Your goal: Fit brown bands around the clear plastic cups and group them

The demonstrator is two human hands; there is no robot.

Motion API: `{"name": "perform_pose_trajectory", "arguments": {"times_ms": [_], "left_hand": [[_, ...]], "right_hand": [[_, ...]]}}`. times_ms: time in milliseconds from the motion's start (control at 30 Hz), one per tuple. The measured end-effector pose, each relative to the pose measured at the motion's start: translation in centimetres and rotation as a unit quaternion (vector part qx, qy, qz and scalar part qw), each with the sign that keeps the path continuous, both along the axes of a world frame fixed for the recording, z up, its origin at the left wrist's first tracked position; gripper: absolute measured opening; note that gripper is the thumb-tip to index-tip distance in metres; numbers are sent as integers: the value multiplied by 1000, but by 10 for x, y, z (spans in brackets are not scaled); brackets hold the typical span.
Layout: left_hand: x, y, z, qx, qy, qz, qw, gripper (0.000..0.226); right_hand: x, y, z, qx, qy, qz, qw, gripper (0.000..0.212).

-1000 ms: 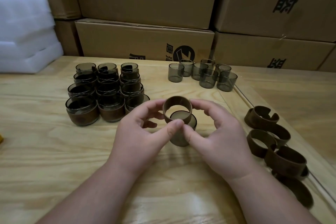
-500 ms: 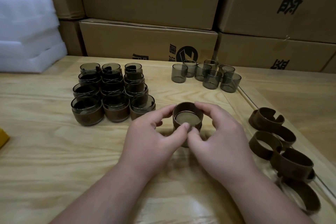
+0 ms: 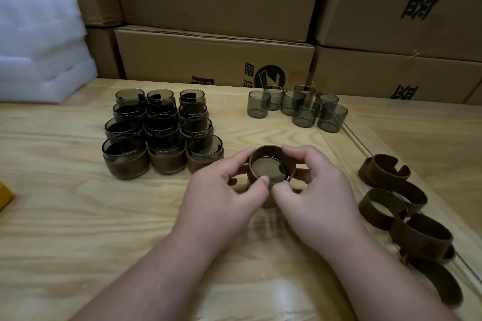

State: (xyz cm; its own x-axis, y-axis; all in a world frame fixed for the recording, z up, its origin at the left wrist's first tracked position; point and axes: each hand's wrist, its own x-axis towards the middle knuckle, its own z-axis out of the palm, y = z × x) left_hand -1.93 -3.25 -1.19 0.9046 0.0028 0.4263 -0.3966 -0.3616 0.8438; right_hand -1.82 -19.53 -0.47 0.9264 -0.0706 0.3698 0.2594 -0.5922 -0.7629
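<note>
Hands meet at table centre: left hand and right hand pinch a brown split band from both sides, fingers curled narrow, apparently to work it evenly down over a clear smoky plastic cup. Banded cups sit grouped at ten o'clock, bare cups at one o'clock, and spare bands within reach at three.

Dim, soft focus; glare on tabletop; edges bowed.

cup: lower wall hidden behind both hands | yellow object: cut by left edge, unidentifiable
</note>
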Motion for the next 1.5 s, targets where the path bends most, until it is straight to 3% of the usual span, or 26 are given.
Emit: {"name": "perform_pose_trajectory", "arguments": {"times_ms": [167, 433, 700, 967, 1167, 1267, 1400, 1500], "left_hand": [[1, 1, -2, -2, 39, 0, 999, 49], [4, 4, -4, 16, 61, -1, 998, 41], [2, 2, -5, 21, 57, 10, 998, 43], [1, 3, -8, 0, 51, 7, 999, 57], [1, 4, -10, 12, 51, 31, 998, 35], [1, 5, -12, 14, 69, 28, 997, 30], [0, 5, -9, 8, 72, 32, 997, 48], [1, 4, -10, 0, 76, 37, 996, 44]], "right_hand": [[1, -4, 4, -14, 19, 20, 1000, 52], [2, -9, 17, -33, 49, 41, 997, 47], [4, -12, 15, 18, 72, 30, 997, 37], [-2, -5, 2, 52, 46, 26, 997, 46], [-2, -4, 1, 43, 2, 3, 999, 15], [-1, -3, 0, 97, 7, 8, 995, 14], [-2, 1, 3, 138, 11, 16, 990, 27], [-1, 2, 0, 158, 15, 20, 987, 29]]}}
